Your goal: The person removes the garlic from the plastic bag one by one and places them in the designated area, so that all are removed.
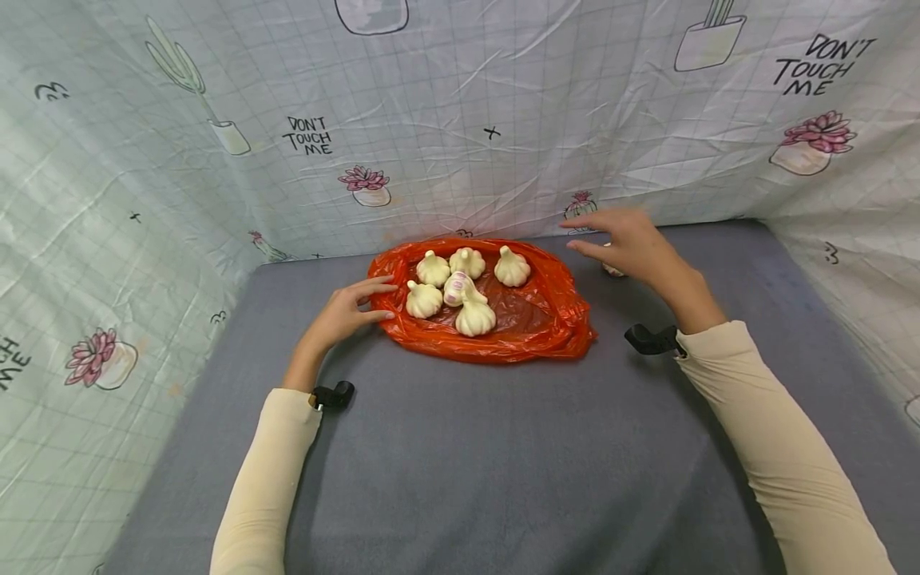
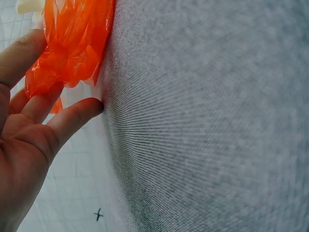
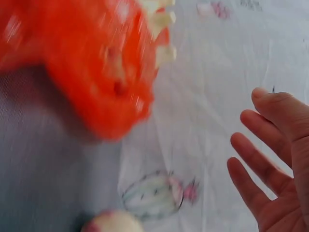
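On grey cloth, a red bag holds six garlic bulbs. Your left hand, fingers loosely spread, touches its left end; your right hand, fingers apart, holds nothing near another bulb.

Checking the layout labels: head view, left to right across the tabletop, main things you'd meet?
Left hand → red plastic bag holding garlic bulbs → right hand.
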